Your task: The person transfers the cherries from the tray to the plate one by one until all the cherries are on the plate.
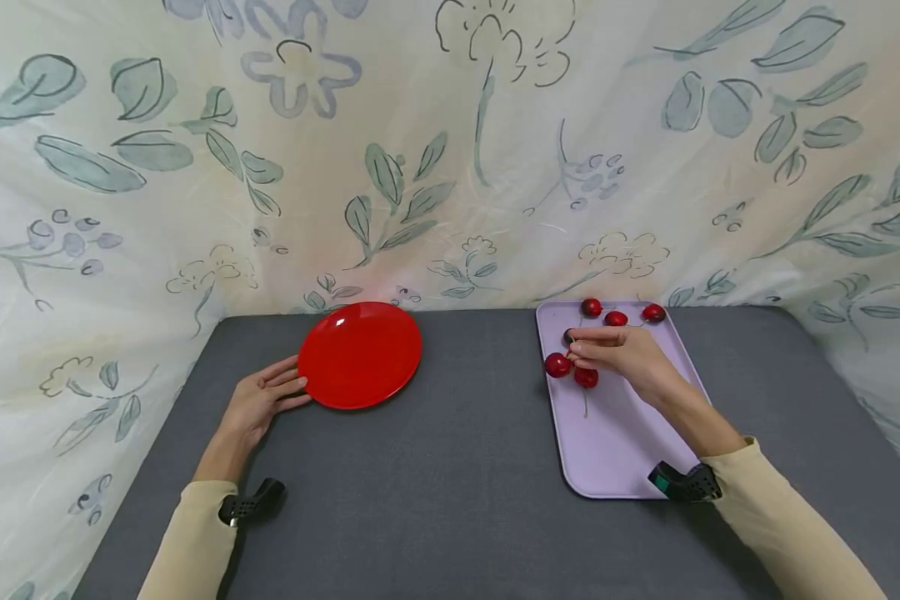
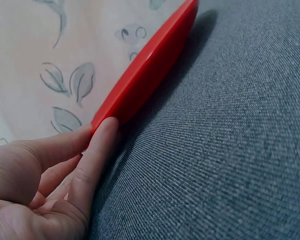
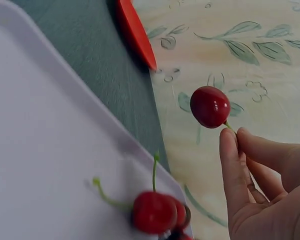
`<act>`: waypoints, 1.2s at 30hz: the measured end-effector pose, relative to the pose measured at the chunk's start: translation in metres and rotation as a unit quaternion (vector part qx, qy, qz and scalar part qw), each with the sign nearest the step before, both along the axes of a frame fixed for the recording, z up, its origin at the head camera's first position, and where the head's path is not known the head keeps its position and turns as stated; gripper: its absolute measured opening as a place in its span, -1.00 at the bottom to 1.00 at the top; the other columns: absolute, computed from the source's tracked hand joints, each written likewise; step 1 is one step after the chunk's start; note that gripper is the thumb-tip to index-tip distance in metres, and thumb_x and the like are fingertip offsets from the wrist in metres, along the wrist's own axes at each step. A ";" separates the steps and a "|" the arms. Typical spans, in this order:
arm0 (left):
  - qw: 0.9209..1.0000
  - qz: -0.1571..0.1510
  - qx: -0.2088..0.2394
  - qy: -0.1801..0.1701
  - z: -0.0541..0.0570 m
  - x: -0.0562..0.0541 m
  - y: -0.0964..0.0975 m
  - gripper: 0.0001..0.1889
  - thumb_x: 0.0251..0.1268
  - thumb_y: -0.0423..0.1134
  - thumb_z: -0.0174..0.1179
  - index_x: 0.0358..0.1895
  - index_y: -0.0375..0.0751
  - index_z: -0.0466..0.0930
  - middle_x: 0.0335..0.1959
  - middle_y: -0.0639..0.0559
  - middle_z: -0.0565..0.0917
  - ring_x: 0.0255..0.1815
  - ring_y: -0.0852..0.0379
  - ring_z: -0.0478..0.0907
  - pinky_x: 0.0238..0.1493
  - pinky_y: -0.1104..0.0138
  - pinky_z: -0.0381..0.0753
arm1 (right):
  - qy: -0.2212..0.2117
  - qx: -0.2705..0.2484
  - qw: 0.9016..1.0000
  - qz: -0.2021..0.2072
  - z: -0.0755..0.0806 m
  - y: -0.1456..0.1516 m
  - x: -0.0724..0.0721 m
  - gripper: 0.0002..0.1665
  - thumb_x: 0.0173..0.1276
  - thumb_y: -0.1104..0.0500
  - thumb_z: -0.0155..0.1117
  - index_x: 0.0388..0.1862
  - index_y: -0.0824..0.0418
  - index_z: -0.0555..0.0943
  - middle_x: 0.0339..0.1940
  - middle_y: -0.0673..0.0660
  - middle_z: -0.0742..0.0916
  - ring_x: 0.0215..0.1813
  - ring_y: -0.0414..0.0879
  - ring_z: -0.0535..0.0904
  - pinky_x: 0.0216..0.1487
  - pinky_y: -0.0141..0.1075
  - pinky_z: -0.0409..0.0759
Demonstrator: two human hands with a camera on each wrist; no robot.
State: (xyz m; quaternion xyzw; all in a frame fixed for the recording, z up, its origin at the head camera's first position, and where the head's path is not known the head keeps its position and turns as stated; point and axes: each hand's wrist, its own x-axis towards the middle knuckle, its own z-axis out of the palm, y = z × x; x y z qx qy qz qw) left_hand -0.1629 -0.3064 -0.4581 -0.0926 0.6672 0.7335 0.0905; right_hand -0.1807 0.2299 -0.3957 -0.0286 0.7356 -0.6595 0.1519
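My left hand [image 1: 258, 400] is at the left edge of a round red plate [image 1: 360, 354], its thumb and fingers pinching the rim, as the left wrist view shows up close. My right hand [image 1: 618, 354] is over the far left part of a lilac tray [image 1: 615, 454]. Thumb and fingertips pinch the green stem of a dark red cherry [image 3: 210, 106], which hangs just beyond the fingertips. Below that hand, another cherry [image 1: 586, 377] lies on the tray with its stem toward me. A darker cherry [image 1: 567, 337] is partly hidden behind the fingers.
More cherries lie along the tray's far edge, one at the left [image 1: 591, 307], one in the middle [image 1: 616, 318] and one at the right corner [image 1: 653, 312]. Plate and tray stand apart on a dark grey tabletop [image 1: 465, 467]. A flower-patterned curtain [image 1: 420, 167] rises behind the table.
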 end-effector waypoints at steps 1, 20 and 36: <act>1.000 0.000 0.003 -0.001 0.000 -0.001 0.000 -0.28 0.36 -0.38 0.21 0.50 -0.40 0.07 -0.14 0.23 0.68 -0.15 0.24 0.70 -0.09 0.27 0.71 | 0.000 -0.004 1.000 0.001 0.001 -0.004 -0.003 -0.36 0.35 0.29 0.32 0.29 0.61 0.37 -0.15 0.00 0.77 -0.21 -0.21 0.74 0.02 -0.23 0.66; 1.000 0.009 0.008 -0.017 0.001 -0.003 0.001 -0.27 0.34 -0.38 0.23 0.50 -0.38 0.09 -0.16 0.24 0.68 -0.16 0.24 0.70 -0.10 0.27 0.71 | -0.058 -0.110 0.992 0.013 -0.001 -0.090 -0.041 -0.48 0.42 0.36 0.20 0.29 0.57 0.39 -0.18 0.08 0.77 -0.19 -0.16 0.74 0.22 -0.07 0.47; 1.000 0.005 -0.003 -0.011 0.002 -0.003 0.000 -0.29 0.36 -0.40 0.21 0.50 -0.40 0.09 -0.15 0.24 0.68 -0.14 0.25 0.70 -0.10 0.26 0.71 | -0.099 -0.197 0.975 -0.025 -0.015 -0.175 -0.059 -0.53 0.38 0.48 0.16 0.26 0.59 0.42 0.14 0.47 0.60 -0.25 -0.15 0.73 -0.01 -0.27 0.68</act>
